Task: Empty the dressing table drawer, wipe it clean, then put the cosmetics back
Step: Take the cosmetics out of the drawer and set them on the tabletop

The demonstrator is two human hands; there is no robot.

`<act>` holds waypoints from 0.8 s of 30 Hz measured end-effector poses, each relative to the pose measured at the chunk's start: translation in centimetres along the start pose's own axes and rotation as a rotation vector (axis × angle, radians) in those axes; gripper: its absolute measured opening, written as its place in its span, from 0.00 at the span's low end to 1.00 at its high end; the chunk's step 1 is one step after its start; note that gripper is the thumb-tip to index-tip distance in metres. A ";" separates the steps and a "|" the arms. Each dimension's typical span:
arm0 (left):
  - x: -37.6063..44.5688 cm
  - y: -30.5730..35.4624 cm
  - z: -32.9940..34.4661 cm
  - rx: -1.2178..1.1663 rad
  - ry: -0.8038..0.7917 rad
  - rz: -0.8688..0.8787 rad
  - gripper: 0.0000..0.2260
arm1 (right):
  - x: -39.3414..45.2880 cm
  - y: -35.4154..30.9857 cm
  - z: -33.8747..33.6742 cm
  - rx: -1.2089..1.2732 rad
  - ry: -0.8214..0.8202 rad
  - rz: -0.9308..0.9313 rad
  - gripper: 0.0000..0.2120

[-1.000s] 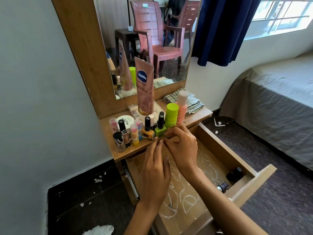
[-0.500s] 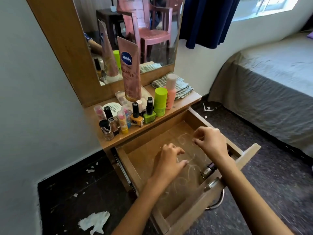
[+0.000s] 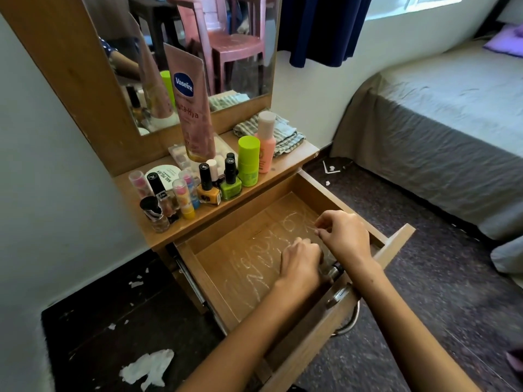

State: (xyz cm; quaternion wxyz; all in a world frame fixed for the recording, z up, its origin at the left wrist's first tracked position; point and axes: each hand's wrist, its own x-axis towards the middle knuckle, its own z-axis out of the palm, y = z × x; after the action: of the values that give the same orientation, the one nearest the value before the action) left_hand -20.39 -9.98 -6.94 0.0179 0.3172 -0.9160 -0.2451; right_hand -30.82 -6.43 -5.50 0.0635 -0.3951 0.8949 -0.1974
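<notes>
Both hands reach into the open drawer (image 3: 215, 281): left hand (image 3: 301, 264) curled at the front wall, right hand (image 3: 343, 236) curled, its hold unclear; the drawer's left half lies bare.

A bed with a grey cover (image 3: 441, 114) stands right of the wooden-framed mirror (image 3: 181, 52); a dark blue curtain (image 3: 319, 26) hangs just right of it, torn white paper (image 3: 147, 369) lies on the floor below-left.

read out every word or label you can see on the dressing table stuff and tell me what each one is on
"Vaseline": tall pink lotion tube, on its blue oval badge.
"...uta-Hya": same tube, first letters unclear.
"NAIL POLISH": round white flat tub; its smaller print is unreadable.
Cap stickers on the black-capped nail polish bottles: too small to read.
</notes>
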 end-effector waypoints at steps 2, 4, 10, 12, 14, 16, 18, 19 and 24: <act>0.1 -0.1 0.1 0.021 0.037 0.006 0.11 | 0.1 0.0 0.1 0.015 0.012 0.012 0.04; 0.2 -0.3 0.5 0.052 0.086 0.004 0.08 | 0.2 -0.2 0.1 0.023 0.033 0.021 0.04; 1.3 -0.2 0.3 0.077 0.060 0.018 0.14 | 0.4 -0.5 0.2 0.090 0.099 0.035 0.08; 1.8 -0.1 0.2 0.123 0.054 0.045 0.13 | 0.4 -0.5 0.0 0.120 0.112 0.037 0.08; 2.0 -0.3 0.1 0.106 0.093 0.053 0.13 | 0.4 -0.5 -0.1 0.165 0.136 0.020 0.09; 1.8 -0.9 -0.3 0.030 0.175 -0.004 0.13 | 0.4 -0.6 -0.2 0.220 0.167 -0.016 0.09; 1.2 -2.2 -1.1 0.013 0.265 -0.039 0.13 | 0.4 -0.7 -0.3 0.282 0.192 -0.066 0.09; 0.7 -3.1 -1.5 -0.017 0.295 -0.057 0.13 | 0.5 -0.8 -0.3 0.313 0.197 -0.101 0.10; -2.7 -7.0 -4.6 -0.284 0.353 -0.223 0.13 | 0.0 -2.2 -0.6 0.382 0.085 -0.373 0.18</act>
State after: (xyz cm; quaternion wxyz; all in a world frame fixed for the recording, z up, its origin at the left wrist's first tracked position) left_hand -13.41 -15.16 -5.78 0.1947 0.4484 -0.8144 -0.3127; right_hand -29.48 -7.54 -4.03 0.0618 -0.5255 0.7549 -0.3876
